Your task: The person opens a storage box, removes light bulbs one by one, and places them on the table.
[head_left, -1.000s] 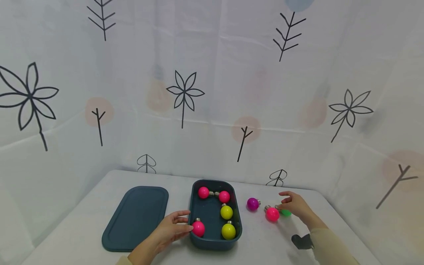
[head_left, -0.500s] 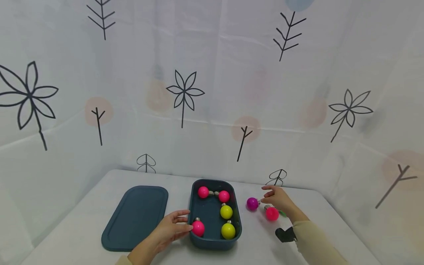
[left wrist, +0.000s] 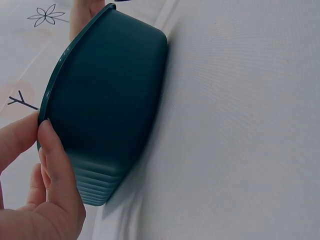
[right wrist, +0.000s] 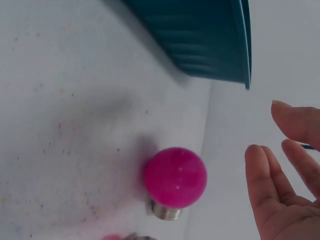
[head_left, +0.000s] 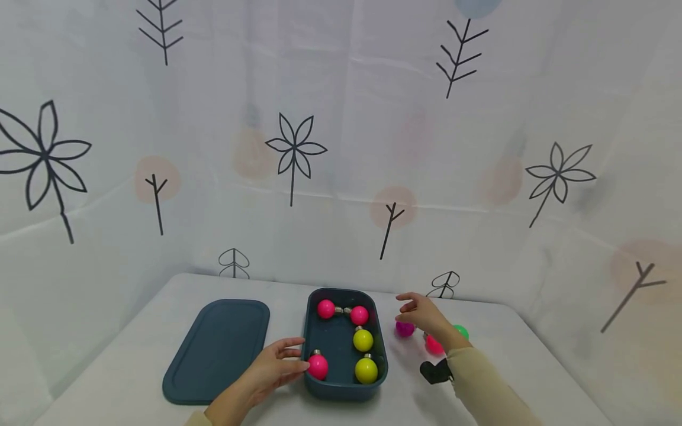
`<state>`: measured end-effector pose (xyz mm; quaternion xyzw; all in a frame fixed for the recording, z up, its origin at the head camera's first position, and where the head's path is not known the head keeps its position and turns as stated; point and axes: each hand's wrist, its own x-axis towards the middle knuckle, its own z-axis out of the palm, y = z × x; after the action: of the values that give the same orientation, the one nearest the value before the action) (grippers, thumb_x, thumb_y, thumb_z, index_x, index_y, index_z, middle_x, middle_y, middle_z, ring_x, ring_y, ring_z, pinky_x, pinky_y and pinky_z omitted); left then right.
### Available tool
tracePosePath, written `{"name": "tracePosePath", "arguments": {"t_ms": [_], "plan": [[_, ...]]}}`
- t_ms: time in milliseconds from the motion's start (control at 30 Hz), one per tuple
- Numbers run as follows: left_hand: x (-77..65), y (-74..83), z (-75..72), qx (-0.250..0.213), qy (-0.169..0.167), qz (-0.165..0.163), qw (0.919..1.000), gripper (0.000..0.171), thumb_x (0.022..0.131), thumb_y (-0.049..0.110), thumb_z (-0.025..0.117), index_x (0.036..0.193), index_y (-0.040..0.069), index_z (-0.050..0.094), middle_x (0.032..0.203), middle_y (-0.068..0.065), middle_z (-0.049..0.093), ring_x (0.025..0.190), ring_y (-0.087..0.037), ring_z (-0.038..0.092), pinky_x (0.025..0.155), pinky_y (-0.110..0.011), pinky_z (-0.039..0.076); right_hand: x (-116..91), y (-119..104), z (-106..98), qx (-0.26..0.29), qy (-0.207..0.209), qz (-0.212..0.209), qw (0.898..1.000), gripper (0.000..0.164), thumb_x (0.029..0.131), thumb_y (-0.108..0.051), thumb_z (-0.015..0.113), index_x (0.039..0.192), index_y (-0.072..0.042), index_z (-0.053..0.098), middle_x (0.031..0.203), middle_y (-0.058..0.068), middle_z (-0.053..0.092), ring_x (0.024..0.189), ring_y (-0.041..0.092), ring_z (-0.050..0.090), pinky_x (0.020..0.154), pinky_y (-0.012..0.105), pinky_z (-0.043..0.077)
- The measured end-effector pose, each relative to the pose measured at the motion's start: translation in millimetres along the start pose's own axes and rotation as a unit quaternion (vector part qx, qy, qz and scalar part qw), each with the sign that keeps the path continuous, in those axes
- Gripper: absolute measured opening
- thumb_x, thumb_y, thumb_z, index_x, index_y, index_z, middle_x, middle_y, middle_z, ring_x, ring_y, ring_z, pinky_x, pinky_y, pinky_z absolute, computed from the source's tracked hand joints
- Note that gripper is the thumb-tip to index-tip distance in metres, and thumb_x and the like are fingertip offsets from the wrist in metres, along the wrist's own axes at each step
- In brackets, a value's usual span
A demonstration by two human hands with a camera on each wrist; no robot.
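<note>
My left hand (head_left: 277, 367) grips the rim of a dark teal plastic bin (head_left: 343, 391) at its left side, thumb and finger meeting at the edge in the left wrist view. Inside the bin lie three pink light bulbs (head_left: 326, 309) and two yellow light bulbs (head_left: 366, 371). My right hand (head_left: 423, 312) hovers over a purple light bulb (head_left: 404, 329) right of the bin, partly covering it in the head view. In the right wrist view, its loosely bent fingers hold nothing and stay apart from the purple bulb (right wrist: 176, 177).
Under the right forearm, another pink bulb (head_left: 434, 345) and a green bulb (head_left: 461, 332) lie on the white table (head_left: 405, 390). A flat dark teal lid (head_left: 218, 349) lies left of the bin. A patterned white curtain (head_left: 341, 236) hangs behind the table.
My right hand has moved left, from above the green and pink bulbs to above the purple one. The left hand and the bin have stayed put.
</note>
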<state>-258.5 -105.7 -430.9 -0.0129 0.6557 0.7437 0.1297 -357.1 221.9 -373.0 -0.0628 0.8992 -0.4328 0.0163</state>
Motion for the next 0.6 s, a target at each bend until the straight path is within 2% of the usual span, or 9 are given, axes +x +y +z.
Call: {"name": "tracePosePath", "arguments": {"t_ms": [333,600], "plan": [[-1.0,0.7,0.3,-0.003,-0.002,0.001,1.0,0.064,0.077,0.004,0.075,0.132,-0.005,0.043,0.112,-0.018,0.05,0.086,-0.02,0.057,0.08,-0.035,0.053,4.8,-14.7,12.1,0.02,-0.015,0.004,1.0,0.046,0.081,-0.006,0.071,0.124,-0.004,0.054,0.095,0.009,0.057,0.081,0.021,0.058,0.087,0.046,0.048],[-0.5,0.4,1.0,0.0,-0.004,0.003,1.0,0.066,0.077,0.006,0.076,0.133,-0.005,0.042,0.113,-0.019,0.05,0.088,-0.02,0.056,0.08,-0.035,0.052,6.5,-30.5,20.5,0.022,-0.03,-0.018,0.999,0.043,0.081,-0.004,0.07,0.122,-0.005,0.056,0.096,0.01,0.058,0.083,0.021,0.058,0.085,0.044,0.049]]}}
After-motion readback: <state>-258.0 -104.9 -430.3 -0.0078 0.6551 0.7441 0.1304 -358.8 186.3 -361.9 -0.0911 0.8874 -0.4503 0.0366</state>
